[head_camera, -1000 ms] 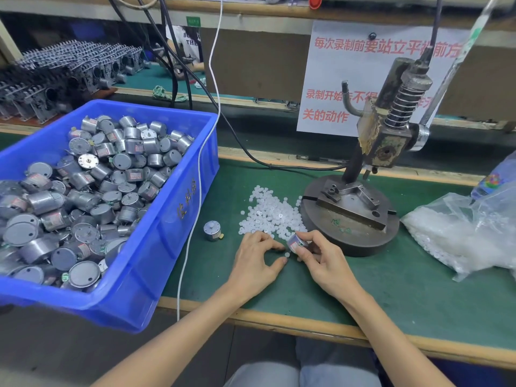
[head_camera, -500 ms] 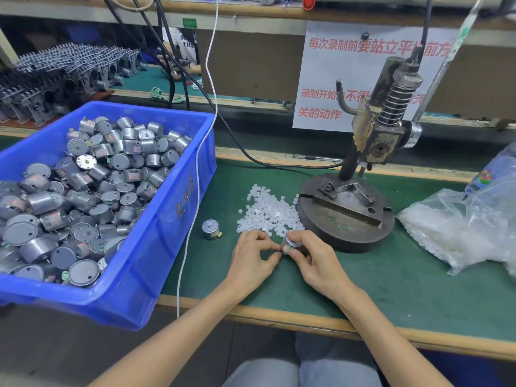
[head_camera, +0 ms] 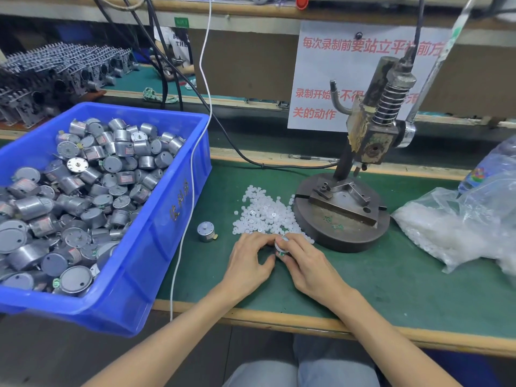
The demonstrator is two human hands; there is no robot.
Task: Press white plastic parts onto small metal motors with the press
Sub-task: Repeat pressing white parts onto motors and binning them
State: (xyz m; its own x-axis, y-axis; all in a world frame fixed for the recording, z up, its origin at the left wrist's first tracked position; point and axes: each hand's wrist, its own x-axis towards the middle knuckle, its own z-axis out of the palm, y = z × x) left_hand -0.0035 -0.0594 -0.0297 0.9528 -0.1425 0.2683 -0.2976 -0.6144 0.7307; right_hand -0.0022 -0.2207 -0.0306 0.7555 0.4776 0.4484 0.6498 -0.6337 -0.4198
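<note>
green bench mat [head_camera: 391,275] under blue bin [head_camera: 156,247]

Left hand [head_camera: 248,264], right hand [head_camera: 310,265] on motor [head_camera: 280,248]

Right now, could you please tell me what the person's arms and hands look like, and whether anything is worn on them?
Both are bare. The left hand and right hand wear no gloves, and no ring, watch or wristband shows. The left forearm and right forearm show no sleeve down to the frame's lower edge. No cables or markings are on them.
</note>
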